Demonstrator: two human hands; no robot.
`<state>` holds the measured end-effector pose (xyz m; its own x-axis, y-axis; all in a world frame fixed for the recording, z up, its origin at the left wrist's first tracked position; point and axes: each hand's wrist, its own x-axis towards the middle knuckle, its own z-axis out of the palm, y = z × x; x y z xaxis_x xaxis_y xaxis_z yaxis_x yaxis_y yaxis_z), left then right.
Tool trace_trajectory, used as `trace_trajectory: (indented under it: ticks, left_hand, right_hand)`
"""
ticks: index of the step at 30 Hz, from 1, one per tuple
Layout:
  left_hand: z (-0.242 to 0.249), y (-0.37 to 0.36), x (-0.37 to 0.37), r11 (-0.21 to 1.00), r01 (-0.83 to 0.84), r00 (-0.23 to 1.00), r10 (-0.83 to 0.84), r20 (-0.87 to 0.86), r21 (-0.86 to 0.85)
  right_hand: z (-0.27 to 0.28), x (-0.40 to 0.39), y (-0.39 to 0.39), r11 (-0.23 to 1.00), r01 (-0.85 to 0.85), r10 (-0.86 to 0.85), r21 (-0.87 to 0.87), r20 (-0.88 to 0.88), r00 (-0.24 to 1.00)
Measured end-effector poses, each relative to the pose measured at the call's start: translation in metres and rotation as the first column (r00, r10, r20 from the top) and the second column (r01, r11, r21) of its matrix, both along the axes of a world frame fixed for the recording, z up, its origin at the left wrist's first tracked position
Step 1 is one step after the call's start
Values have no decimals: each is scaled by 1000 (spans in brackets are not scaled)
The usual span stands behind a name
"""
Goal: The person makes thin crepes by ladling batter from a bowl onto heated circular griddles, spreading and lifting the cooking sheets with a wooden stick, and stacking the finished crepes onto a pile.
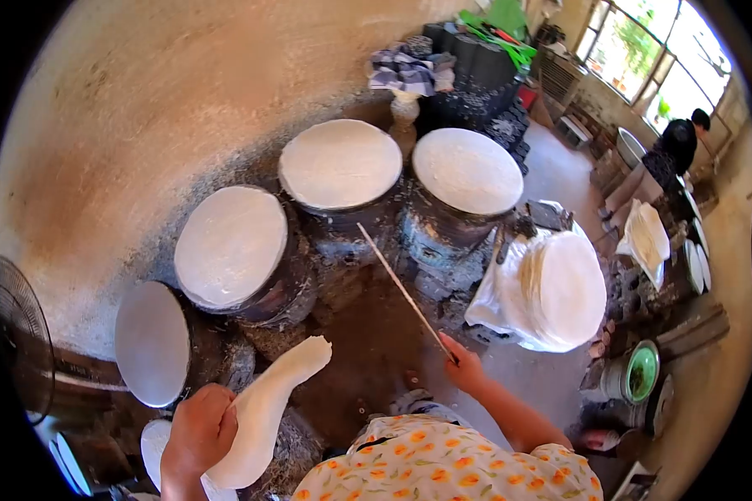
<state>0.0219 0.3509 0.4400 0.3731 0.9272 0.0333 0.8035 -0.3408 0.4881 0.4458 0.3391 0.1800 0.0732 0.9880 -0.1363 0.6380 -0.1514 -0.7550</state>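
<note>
My left hand (199,430) is closed on a long, floppy piece of pale dough (267,417), whose free end hangs out to the right. Between the closed fingers of my right hand (464,365) is a thin stick (397,280), slanting up and left over the floor. Around me stand round griddles on dark stoves. A white layer covers the left griddle (231,248), the middle griddle (341,164) and the right griddle (468,171). The griddle nearest my left hand (151,344) shows a smooth grey surface.
Right of the stoves, a stack of thin round pancakes (572,288) lies on white plastic. Another pancake stack (646,234) is farther right, near a bending person (681,150). A fan (18,334) stands far left; a green basin (642,372) is low on the right.
</note>
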Motion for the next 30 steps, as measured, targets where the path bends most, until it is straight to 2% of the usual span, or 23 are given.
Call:
trace_trajectory:
  ticks: [4, 6, 8, 10, 12, 13, 14, 16, 17, 19, 20, 22, 24, 26, 28, 29, 30]
  left_hand:
    - [5, 34, 72, 997, 52, 992, -45, -117, 61]
    - [11, 57, 118, 987, 145, 982, -134, -132, 73]
    - [19, 80, 168, 951, 279, 942, -243, -232, 137]
    - [24, 107, 228, 903, 390, 904, -339, -259, 180]
    - [27, 131, 290, 830, 451, 892, -403, -205, 327]
    - [31, 139, 323, 802, 470, 883, -432, -185, 370]
    - [34, 143, 356, 772, 486, 872, -461, -166, 410]
    - [31, 145, 417, 642, 553, 808, -568, -156, 531]
    - [23, 144, 446, 568, 580, 775, -607, -179, 584]
    - [0, 138, 497, 414, 632, 680, -702, -212, 655]
    - [-13, 133, 520, 338, 656, 617, -755, -221, 675]
    - [-41, 115, 563, 268, 682, 524, -828, -199, 680]
    - [-98, 107, 601, 193, 696, 395, -908, -144, 692]
    - [-157, 93, 632, 170, 739, 326, -937, -125, 652]
    - [-231, 80, 648, 202, 815, 341, -925, -166, 543]
    - [-261, 78, 650, 203, 817, 337, -927, -162, 540]
    - [-287, 76, 650, 237, 887, 340, -916, -214, 396]
  right_hand:
    - [-11, 56, -35, 979, 190, -194, -78, -45, 980]
    - [-19, 84, -47, 968, 250, -248, -21, -213, 945]
    - [-27, 114, -62, 932, 361, -353, -9, -245, 903]
    - [-31, 144, -80, 886, 463, -444, 6, -272, 854]
    - [-31, 178, -101, 798, 587, -600, -137, -269, 753]
    - [-31, 190, -111, 727, 661, -679, -187, -344, 649]
    - [-32, 201, -121, 708, 680, -696, -189, -350, 627]
    - [-33, 224, -144, 546, 802, -811, -243, -394, 433]
    - [-35, 233, -155, 525, 814, -822, -248, -396, 409]
    - [-41, 244, -179, 338, 897, -897, -284, -387, 216]
    - [-44, 247, -193, 320, 902, -902, -289, -383, 197]
    - [-52, 249, -220, 211, 943, -899, -257, -429, 84]
    - [-61, 248, -244, 151, 955, -908, -254, -418, 32]
    - [-66, 244, -262, 96, 963, -913, -251, -408, -15]
    - [-65, 239, -275, 44, 959, -933, -281, -354, -61]
    - [-70, 237, -281, 39, 958, -935, -284, -349, -65]
    - [-76, 234, -287, 40, 963, -938, -266, -343, -56]
